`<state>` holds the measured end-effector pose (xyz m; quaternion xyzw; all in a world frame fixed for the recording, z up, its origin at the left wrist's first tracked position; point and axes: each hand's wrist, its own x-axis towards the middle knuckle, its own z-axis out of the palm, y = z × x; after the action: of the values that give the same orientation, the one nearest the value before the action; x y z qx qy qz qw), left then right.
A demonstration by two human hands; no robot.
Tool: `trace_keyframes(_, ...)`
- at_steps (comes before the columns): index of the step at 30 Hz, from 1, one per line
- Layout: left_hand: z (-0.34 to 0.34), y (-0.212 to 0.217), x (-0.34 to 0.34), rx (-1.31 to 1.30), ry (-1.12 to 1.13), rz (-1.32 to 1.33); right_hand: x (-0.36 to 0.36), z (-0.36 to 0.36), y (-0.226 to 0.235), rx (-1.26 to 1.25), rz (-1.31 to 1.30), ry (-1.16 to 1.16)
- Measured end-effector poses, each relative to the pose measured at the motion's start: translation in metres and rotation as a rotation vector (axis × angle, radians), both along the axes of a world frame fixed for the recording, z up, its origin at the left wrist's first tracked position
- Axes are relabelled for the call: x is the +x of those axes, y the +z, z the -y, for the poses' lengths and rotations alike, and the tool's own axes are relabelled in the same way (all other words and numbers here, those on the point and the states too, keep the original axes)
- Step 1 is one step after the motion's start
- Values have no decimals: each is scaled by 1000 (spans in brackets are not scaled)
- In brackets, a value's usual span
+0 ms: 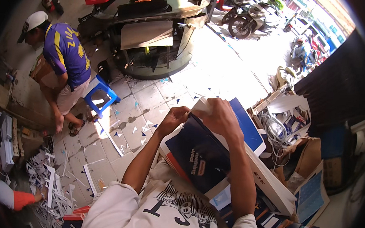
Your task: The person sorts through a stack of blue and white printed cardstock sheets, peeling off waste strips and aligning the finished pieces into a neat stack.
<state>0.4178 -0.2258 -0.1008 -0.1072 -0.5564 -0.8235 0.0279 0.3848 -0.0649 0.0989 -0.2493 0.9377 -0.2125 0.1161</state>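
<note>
On my lap, my left hand and right hand pinch the top edge of a dark-blue printed card sheet; thin, stiff, light, I judge; best gripped by its edges.

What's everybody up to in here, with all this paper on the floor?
The person wearing the camera holds a dark blue printed sheet over their lap, the left hand and right hand pinching its top edge, where a white layer shows. It lies on a stack of white boards. White and blue paper scraps litter the tiled floor. Another person in a blue and yellow shirt bends down beside a blue stool.
</note>
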Motion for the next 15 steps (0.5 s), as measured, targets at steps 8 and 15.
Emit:
trace_keyframes(8,7,-54,-35,181,-156,-55,-28,12,-18,-7,150,17)
trace_keyframes(15,-20,-61,-64,353,-143,-171,-68,-6,-16,-7,480,-249)
